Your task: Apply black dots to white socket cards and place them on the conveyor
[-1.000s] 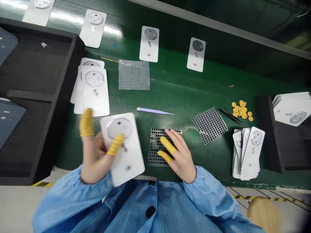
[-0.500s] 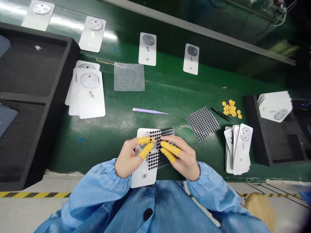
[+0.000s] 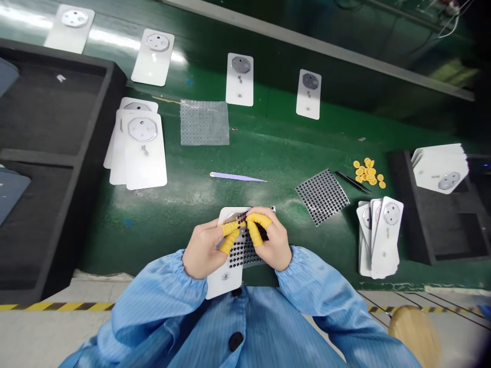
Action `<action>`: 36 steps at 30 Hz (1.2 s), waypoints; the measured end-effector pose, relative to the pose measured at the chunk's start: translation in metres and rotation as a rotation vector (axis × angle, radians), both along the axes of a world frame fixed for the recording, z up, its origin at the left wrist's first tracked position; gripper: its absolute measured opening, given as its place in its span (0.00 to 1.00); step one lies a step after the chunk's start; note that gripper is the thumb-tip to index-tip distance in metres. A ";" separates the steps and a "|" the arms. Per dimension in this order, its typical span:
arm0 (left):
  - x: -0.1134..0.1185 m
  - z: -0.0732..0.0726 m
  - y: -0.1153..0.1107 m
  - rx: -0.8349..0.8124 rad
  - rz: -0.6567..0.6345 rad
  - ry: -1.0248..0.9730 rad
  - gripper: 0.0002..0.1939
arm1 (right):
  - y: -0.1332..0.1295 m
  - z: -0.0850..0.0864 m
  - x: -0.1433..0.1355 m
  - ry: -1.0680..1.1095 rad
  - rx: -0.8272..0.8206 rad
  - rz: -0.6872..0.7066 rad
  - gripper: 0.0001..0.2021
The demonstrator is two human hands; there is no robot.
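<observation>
At the bench edge my left hand (image 3: 206, 249) wears yellow finger cots on thumb and forefinger. It pinches a clear sheet of small black round pads (image 3: 238, 255) near its top. My right hand (image 3: 276, 246), also with yellow finger cots, is closed on the same sheet, its fingertips meeting those of the left. The sheet looks bent there, and the fingers hide what exactly sits between the tips. Under the sheet and the left hand lies a white panel (image 3: 222, 287) with an octagonal socket shape, partly covered, its near end past the bench edge.
Lilac tweezers (image 3: 238, 177) lie ahead. To the right are another pad sheet (image 3: 322, 197), black tweezers (image 3: 353, 182), yellow finger cots (image 3: 370, 173) and stacked white panels (image 3: 387, 237). More panels (image 3: 146, 158) lie left, beside a bubble-wrap piece (image 3: 204, 122). Black trays (image 3: 86, 128) flank both sides.
My right hand has moved left to the left hand and its fingers have curled in. The pad sheet's upper part is now bent and mostly covered by the fingers. The view has shifted slightly.
</observation>
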State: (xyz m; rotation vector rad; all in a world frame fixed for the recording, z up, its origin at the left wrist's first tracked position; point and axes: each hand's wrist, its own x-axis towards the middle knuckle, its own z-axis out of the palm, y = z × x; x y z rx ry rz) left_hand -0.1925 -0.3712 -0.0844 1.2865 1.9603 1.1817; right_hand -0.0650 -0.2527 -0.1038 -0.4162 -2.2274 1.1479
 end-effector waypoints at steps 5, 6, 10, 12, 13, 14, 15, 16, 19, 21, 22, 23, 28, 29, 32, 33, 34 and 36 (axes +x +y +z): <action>-0.029 0.004 -0.017 -0.086 0.114 -0.351 0.19 | 0.005 0.000 0.000 -0.059 0.119 -0.079 0.08; -0.035 0.008 -0.023 -0.070 0.191 -0.404 0.24 | 0.007 0.002 0.002 -0.061 0.178 -0.085 0.09; -0.035 0.029 -0.042 0.032 0.434 -0.509 0.48 | 0.010 0.016 0.003 -0.045 0.315 -0.123 0.13; -0.023 0.039 -0.040 0.033 0.433 -0.485 0.43 | 0.009 0.030 -0.002 -0.015 0.300 -0.109 0.14; -0.016 0.043 -0.037 0.032 0.413 -0.442 0.36 | 0.008 0.037 -0.006 0.007 0.293 -0.078 0.14; -0.009 0.046 -0.033 0.046 0.390 -0.389 0.27 | 0.008 0.045 -0.010 0.029 0.300 -0.030 0.13; -0.002 0.048 -0.029 0.072 0.371 -0.338 0.20 | 0.007 0.052 -0.014 0.046 0.326 0.025 0.13; 0.004 0.049 -0.026 0.103 0.354 -0.298 0.16 | 0.007 0.059 -0.017 0.058 0.372 0.077 0.12; 0.012 0.051 -0.019 0.194 0.337 -0.223 0.17 | 0.005 0.072 -0.017 0.049 0.552 0.131 0.11; 0.014 0.052 -0.018 0.223 0.335 -0.186 0.18 | 0.003 0.074 -0.013 0.021 0.637 0.122 0.10; 0.013 0.052 -0.018 0.229 0.330 -0.170 0.17 | 0.002 0.074 -0.011 0.008 0.653 0.123 0.09; 0.013 0.052 -0.018 0.230 0.324 -0.155 0.17 | 0.001 0.073 -0.008 -0.003 0.656 0.128 0.09; 0.014 0.053 -0.017 0.227 0.338 -0.024 0.13 | 0.001 0.070 -0.005 0.000 0.634 0.154 0.11; 0.014 0.052 -0.017 0.224 0.347 0.020 0.11 | 0.001 0.070 -0.005 -0.003 0.634 0.156 0.12; 0.014 0.052 -0.017 0.217 0.352 0.135 0.08 | 0.001 0.069 -0.006 -0.033 0.604 0.196 0.13; 0.014 0.051 -0.017 0.218 0.360 0.160 0.08 | 0.001 0.068 -0.007 -0.032 0.575 0.221 0.14; 0.014 0.051 -0.016 0.214 0.373 0.178 0.07 | 0.001 0.066 -0.007 -0.025 0.537 0.248 0.16; 0.014 0.049 -0.015 0.201 0.417 0.189 0.04 | 0.002 0.060 -0.009 0.006 0.444 0.282 0.20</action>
